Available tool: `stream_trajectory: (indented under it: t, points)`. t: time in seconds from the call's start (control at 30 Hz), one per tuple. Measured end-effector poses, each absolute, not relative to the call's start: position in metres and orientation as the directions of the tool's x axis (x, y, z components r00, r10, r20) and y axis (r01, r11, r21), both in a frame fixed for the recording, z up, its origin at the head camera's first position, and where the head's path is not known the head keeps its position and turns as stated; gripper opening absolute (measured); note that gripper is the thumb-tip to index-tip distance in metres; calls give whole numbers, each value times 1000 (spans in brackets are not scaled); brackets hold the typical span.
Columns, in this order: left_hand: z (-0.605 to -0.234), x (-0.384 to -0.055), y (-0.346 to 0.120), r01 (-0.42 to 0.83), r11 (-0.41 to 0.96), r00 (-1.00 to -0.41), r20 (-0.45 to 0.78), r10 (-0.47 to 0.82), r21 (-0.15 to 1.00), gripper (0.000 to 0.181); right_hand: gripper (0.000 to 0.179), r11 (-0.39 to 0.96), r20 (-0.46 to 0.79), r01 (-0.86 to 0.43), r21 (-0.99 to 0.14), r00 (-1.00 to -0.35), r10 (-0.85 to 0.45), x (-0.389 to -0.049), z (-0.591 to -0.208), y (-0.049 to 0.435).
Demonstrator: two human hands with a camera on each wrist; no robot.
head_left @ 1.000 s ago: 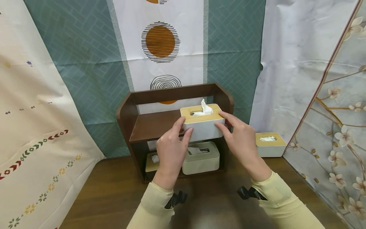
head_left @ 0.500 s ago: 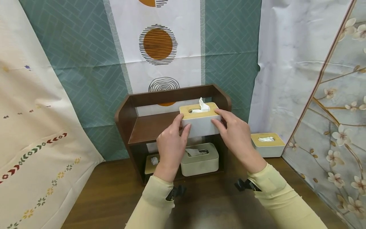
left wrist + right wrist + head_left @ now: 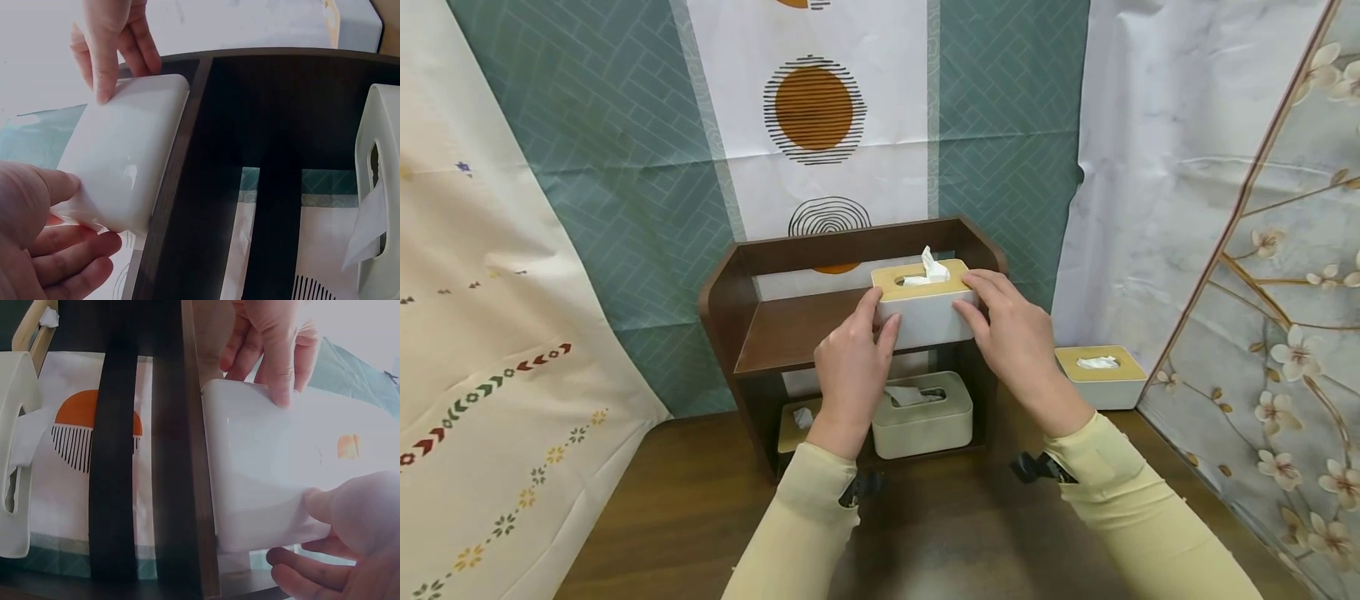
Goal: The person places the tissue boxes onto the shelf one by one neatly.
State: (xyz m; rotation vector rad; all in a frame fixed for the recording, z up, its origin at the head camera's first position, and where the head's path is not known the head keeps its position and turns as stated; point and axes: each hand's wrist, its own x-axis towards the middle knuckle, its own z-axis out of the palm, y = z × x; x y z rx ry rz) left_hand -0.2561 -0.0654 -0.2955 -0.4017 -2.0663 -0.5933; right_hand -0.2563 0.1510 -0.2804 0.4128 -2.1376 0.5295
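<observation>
Between both hands is a white tissue box point(image 3: 925, 321) with a wood-coloured lid and a tissue poking out, at the right part of the upper shelf point(image 3: 805, 329). My left hand point(image 3: 853, 375) grips its left end, thumb on the front face. At the other end my right hand point(image 3: 1018, 346) holds it the same way, fingers over the lid's edge. In the left wrist view the white box point(image 3: 128, 150) lies close along the shelf board's edge; whether it bears on the board I cannot tell. The right wrist view shows the box's front point(image 3: 262, 469) with both thumbs on it.
Below, the lower shelf holds a pale green tissue box point(image 3: 922, 421) and, left of it, a wood-lidded box point(image 3: 793, 425) partly behind my left arm. Another white wood-lidded tissue box point(image 3: 1101, 375) stands right of the brown rack point(image 3: 718, 321) on the table point(image 3: 647, 500).
Both hands have carried the white tissue box slightly up and away from me toward the upper shelf. The grip looks the same, and the other boxes stay where they were.
</observation>
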Motion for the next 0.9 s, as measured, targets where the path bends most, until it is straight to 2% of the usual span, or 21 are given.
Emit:
stream_trajectory:
  t: [0.27,0.6,0.9]
  points:
    - [-294,-263,-66,493,831,-541,838,62,257,47,52,859,767,-453,-236,-630,-121,-258,-279,153]
    - [-294,-267,-64,478,834,-576,815,60,276,49,56,866,764,-459,-200,-626,-156,-261,-282,156]
    - [-294,-266,-63,465,840,-583,811,52,280,49,56,873,750,-448,-193,-641,-162,-259,-280,157]
